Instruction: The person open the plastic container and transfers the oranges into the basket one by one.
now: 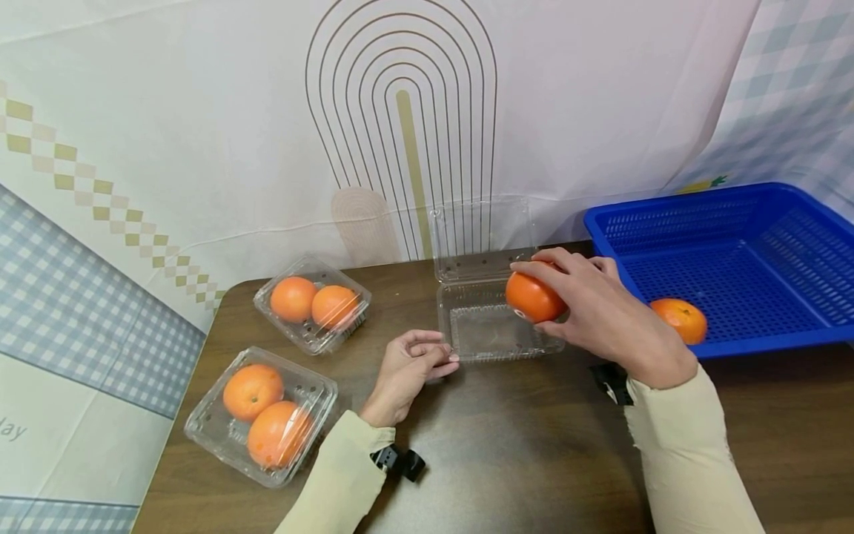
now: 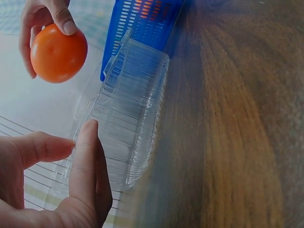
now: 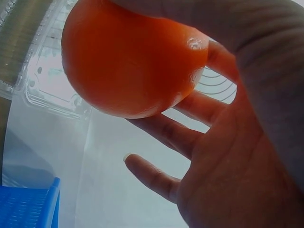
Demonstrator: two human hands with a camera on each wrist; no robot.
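Note:
My right hand [image 1: 587, 308] grips an orange [image 1: 534, 295] above the right part of an open clear plastic clamshell box [image 1: 490, 330]. The right wrist view shows this orange [image 3: 133, 57] large, held between thumb and fingers, with the little finger off it. The left hand [image 1: 416, 371] pinches the box's near left corner between thumb and fingertips. From the left wrist, the thumb and forefinger [image 2: 85, 156] meet at the rim of the box [image 2: 128, 104], which lies on the table. Its lid [image 1: 483, 237] stands up against the wall cloth.
To the right, a blue plastic basket [image 1: 754, 341] holds another orange [image 1: 680, 320] near its front left corner. Two closed clear boxes, a farther one [image 1: 313, 341] and a nearer one [image 1: 207, 426], each with two oranges, sit at the left of the wooden table [image 1: 507, 460]. Patterned cloth [image 1: 567, 89] hangs behind.

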